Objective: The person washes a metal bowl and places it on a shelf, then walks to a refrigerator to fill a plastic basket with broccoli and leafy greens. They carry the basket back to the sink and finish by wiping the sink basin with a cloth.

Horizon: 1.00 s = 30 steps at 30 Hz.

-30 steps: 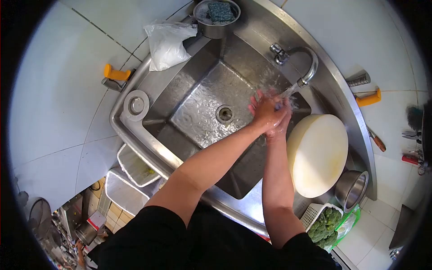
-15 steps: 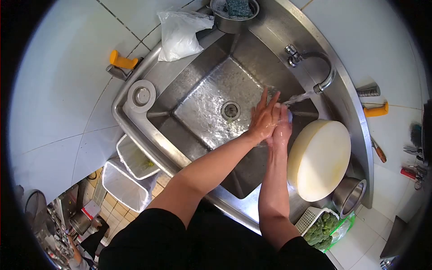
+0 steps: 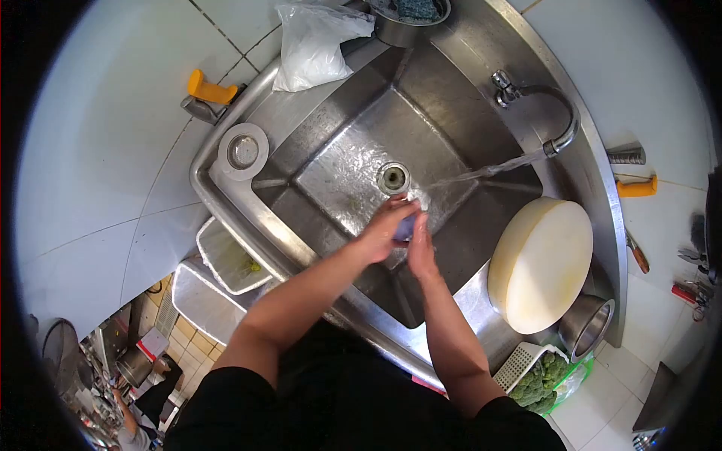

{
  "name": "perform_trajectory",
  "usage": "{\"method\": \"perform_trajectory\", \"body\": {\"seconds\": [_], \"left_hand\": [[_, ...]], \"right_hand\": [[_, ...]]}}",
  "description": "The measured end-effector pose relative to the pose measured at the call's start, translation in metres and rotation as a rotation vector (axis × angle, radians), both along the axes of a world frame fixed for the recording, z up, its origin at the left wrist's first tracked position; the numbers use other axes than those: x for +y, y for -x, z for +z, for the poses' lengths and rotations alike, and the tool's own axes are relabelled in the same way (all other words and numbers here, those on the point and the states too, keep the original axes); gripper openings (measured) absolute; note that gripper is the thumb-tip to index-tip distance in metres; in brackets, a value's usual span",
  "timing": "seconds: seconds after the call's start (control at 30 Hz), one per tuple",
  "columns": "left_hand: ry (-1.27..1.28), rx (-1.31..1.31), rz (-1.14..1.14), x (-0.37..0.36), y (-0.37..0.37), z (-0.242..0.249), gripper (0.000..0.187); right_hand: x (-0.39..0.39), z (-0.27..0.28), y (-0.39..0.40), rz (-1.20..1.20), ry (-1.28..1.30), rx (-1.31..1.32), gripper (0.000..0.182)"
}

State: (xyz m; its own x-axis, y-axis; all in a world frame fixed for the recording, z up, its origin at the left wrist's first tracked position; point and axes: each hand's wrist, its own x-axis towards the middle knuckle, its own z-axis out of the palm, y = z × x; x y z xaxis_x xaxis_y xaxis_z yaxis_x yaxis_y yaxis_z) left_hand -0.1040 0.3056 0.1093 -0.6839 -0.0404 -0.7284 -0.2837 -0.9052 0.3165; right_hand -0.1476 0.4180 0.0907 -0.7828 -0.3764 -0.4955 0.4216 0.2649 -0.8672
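Both hands are together over the lower part of the steel sink (image 3: 481,240), wet and slightly blurred. My left hand (image 3: 380,231) curls round a small bluish-purple piece (image 3: 406,227), possibly a bar of soap; the fingers hide much of it. On its other side, my right hand (image 3: 421,252) presses against the same piece with its fingers closed. Water (image 3: 489,171) runs from the curved tap (image 3: 564,139) and lands near the drain (image 3: 393,178), just beyond my fingertips. A thin sheet of water covers the sink floor.
A thick round chopping block (image 3: 549,267) leans at the right rim, beside a metal pot (image 3: 587,328) and a basket of broccoli (image 3: 540,382). A white plastic bag (image 3: 316,49) and a steel strainer (image 3: 243,152) sit along the left rim. Lined bins (image 3: 226,259) stand below.
My hands have moved left and towards me, out of the tap stream. Now the stream falls freely into the sink, and the bluish-purple piece shows between my hands.
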Motion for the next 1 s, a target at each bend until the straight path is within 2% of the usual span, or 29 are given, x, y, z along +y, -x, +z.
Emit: {"method": "perform_trajectory", "body": {"seconds": [0.03,0.07,0.17,0.2,0.23,0.27,0.3,0.33,0.37,0.43,0.47,0.5,0.57,0.6,0.73,0.8,0.9,0.97,1.0], "left_hand": [[0.066,0.097,-0.004,-0.011,-0.016,-0.015,0.061],[0.128,0.072,-0.060,-0.030,-0.027,-0.013,0.049],[0.798,0.220,-0.393,-0.082,-0.071,-0.006,0.031],[1.009,0.252,-0.514,-0.101,-0.081,0.012,0.027],[1.269,0.287,-0.671,-0.120,-0.088,0.023,0.029],[1.528,0.325,-0.833,-0.137,-0.094,0.030,0.031],[1.524,0.329,-0.855,-0.149,-0.102,0.033,0.031],[1.645,0.314,-0.935,-0.159,-0.108,0.034,0.031],[1.763,0.308,-1.025,-0.168,-0.108,0.025,0.032],[1.797,0.326,-1.041,-0.171,-0.108,0.013,0.035],[1.839,0.273,-0.985,-0.167,-0.109,0.006,0.034],[1.879,0.219,-0.928,-0.164,-0.107,0.001,0.034],[1.858,0.227,-0.968,-0.163,-0.108,0.001,0.034],[1.851,0.198,-0.947,-0.163,-0.106,0.001,0.034],[1.828,0.125,-0.934,-0.162,-0.101,-0.001,0.035],[1.822,0.127,-0.921,-0.161,-0.104,-0.001,0.035],[1.832,0.118,-0.924,-0.163,-0.100,0.001,0.036],[1.864,0.122,-0.928,-0.162,-0.103,-0.001,0.036],[1.865,0.124,-0.918,-0.163,-0.104,-0.002,0.036]], "right_hand": [[0.000,0.004,-0.004,0.191,0.088,0.048,0.049],[-0.002,0.005,-0.008,0.379,0.178,0.098,0.052],[-0.014,-0.023,-0.014,0.262,0.191,0.171,0.047],[-0.015,-0.038,-0.008,0.279,-0.044,0.138,0.041],[-0.013,-0.065,-0.007,0.269,-0.043,0.127,0.041],[-0.010,-0.099,-0.009,0.340,-0.211,0.132,0.039],[-0.012,-0.111,-0.010,0.461,-0.326,0.151,0.042],[-0.015,-0.124,-0.011,0.589,-0.436,0.176,0.047],[-0.016,-0.141,-0.017,0.565,-0.434,0.154,0.047],[-0.020,-0.167,-0.027,1.085,-0.354,0.810,0.049],[-0.026,-0.185,-0.031,1.171,-0.325,0.913,0.050],[-0.037,-0.199,-0.032,1.158,-0.323,0.897,0.050],[-0.066,-0.227,-0.039,1.263,-0.181,1.172,0.046],[-0.085,-0.242,-0.045,1.125,-0.134,1.354,0.038],[-0.142,-0.279,-0.045,1.131,-0.098,1.337,0.030],[-0.146,-0.272,-0.020,1.351,-0.200,1.086,0.024],[-0.100,-0.297,0.021,1.042,-0.160,1.241,0.027],[-0.074,-0.285,0.050,1.077,-0.325,1.096,0.023],[-0.063,-0.278,0.061,1.046,-0.355,1.112,0.023]]}}
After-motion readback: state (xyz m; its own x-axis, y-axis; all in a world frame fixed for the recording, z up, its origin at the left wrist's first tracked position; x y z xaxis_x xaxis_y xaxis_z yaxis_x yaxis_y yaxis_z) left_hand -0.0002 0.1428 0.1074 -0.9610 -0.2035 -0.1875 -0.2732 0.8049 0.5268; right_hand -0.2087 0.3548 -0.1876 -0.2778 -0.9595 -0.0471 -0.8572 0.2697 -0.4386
